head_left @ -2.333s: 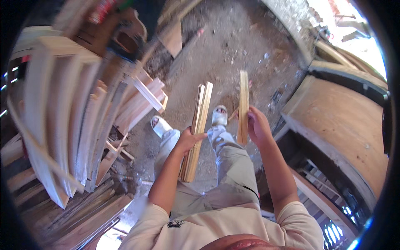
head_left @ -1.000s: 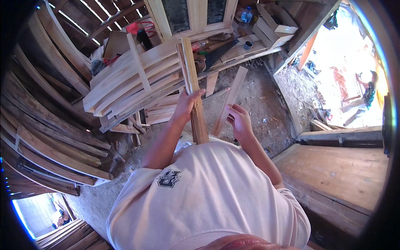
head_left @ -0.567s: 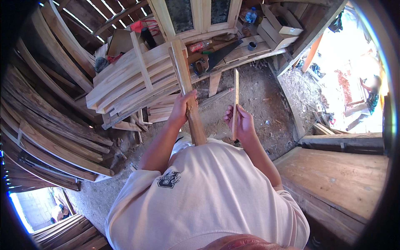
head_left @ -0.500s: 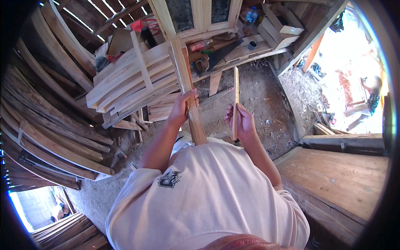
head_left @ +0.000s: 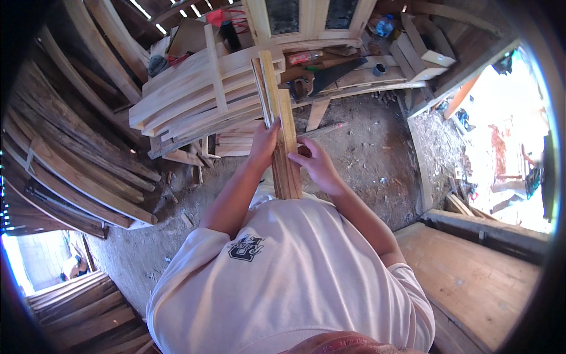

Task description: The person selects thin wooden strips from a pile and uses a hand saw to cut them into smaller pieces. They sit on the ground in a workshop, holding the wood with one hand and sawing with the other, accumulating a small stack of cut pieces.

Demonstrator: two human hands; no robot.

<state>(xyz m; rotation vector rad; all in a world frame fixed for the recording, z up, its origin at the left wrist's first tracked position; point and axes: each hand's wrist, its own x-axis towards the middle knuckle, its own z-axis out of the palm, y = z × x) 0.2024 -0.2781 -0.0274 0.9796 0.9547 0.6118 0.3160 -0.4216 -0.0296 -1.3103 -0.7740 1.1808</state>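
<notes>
The strips (head_left: 265, 82) ran upward between my hands, just beyond my shirt (head_left: 295, 265). My left hand (head_left: 265, 146) was closed around the bundle near its middle. The end strip (head_left: 287, 127), its tip set lower, lay alongside; my right hand (head_left: 314, 161) pinched its right edge. Farther off, planks (head_left: 183, 106) lay stacked to the left, and a saw (head_left: 333, 78) rested on the bench (head_left: 377, 88).
</notes>
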